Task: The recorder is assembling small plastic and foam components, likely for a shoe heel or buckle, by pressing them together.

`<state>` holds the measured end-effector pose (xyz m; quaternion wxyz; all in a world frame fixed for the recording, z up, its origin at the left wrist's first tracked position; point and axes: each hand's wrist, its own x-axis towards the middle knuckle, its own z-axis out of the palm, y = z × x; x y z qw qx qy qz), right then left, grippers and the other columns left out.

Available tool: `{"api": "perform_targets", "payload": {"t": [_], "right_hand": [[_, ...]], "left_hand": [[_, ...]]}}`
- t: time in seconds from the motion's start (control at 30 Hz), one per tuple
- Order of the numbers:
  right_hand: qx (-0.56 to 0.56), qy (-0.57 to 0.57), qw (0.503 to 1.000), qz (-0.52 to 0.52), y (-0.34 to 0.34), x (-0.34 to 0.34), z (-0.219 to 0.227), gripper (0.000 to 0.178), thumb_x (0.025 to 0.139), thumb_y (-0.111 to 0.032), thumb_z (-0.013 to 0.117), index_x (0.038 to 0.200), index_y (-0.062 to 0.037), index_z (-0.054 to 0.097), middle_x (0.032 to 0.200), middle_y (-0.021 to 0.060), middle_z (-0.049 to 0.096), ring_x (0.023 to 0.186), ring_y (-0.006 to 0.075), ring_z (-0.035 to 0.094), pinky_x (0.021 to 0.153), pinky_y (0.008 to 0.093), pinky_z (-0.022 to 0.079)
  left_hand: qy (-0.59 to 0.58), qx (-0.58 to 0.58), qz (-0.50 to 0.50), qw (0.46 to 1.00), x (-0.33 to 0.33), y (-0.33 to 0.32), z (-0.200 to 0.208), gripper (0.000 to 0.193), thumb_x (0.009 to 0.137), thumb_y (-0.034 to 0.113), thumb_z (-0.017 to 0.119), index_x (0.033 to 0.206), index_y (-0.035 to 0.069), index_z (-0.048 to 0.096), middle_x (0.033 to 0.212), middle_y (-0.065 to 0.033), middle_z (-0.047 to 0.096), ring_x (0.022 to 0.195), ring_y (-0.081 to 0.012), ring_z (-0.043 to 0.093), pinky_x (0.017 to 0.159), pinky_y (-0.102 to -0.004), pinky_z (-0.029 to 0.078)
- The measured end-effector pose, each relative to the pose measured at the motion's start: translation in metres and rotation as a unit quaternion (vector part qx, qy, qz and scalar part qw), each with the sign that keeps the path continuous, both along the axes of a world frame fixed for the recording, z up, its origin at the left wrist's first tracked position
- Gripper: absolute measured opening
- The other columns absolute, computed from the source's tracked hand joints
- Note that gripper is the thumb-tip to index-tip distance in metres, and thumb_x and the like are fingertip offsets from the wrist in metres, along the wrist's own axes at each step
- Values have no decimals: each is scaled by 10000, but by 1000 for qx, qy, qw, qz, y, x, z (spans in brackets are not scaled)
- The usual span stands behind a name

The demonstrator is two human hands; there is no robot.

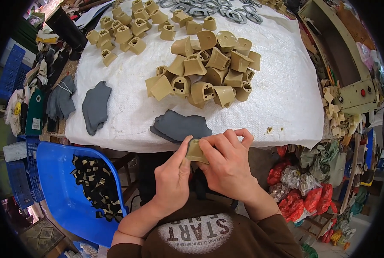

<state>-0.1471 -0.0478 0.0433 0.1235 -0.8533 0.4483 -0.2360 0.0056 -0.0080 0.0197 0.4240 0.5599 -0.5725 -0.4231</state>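
Just in front of the table's near edge, a tan plastic shoe heel [195, 152] is held up between my two hands. My left hand [172, 175] closes on its left side, where a thin strip of dark grey material shows along the edge. The fingers of my right hand [224, 160] press on the heel's right side and upper edge. Right behind my hands lies a stack of dark grey cut pieces [182, 125], seemingly leather or fabric. Beyond it, many similar tan heels [195, 65] are heaped on the white sheet [282, 112].
More heels [124, 32] spread at the far left, and grey rings [220, 9] lie at the back. Two grey stacks [96, 107] [62, 99] sit at left. A blue basin [56, 193] holds dark covered pieces. Right of me are red bags [319, 198] and a metal box [355, 96].
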Motion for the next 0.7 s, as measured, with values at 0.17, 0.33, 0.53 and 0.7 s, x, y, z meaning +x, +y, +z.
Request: {"api": "perform_targets", "payload": {"t": [0.17, 0.33, 0.53, 0.7], "right_hand": [[-11, -62, 998, 12, -4, -2, -20, 452, 568, -93, 743, 990, -86, 583, 953, -3, 559, 848, 203, 505, 836, 436, 258], [-11, -171, 984, 55, -9, -12, -32, 498, 567, -112, 765, 1033, -87, 592, 1017, 1, 582, 876, 217, 502, 853, 412, 268], [29, -208, 972, 103, -9, -10, -30, 505, 582, -140, 778, 1049, -82, 593, 1032, 8, 592, 906, 229, 505, 873, 407, 283], [27, -175, 976, 129, -6, -8, -25, 488, 584, -139, 776, 1031, -74, 591, 1024, 16, 589, 914, 235, 504, 887, 422, 286]], "left_hand": [[-138, -123, -6, 983, -5, -1, 2, 414, 882, -16, 509, 1289, -59, 451, 1101, -270, 582, 955, -395, 621, 808, -364, 500], [269, 127, -72, 952, 30, -4, -8, 451, 975, 233, 409, 1328, -48, 401, 1265, -182, 524, 1139, -238, 546, 906, -325, 452], [393, 260, -222, 853, 26, -17, -26, 539, 953, 386, 424, 1334, 6, 383, 999, -20, 536, 844, -95, 500, 750, -235, 415], [383, 279, -227, 851, 25, -22, -30, 418, 892, 276, 473, 1215, 11, 474, 997, -6, 523, 865, -70, 475, 756, -225, 401]]}}
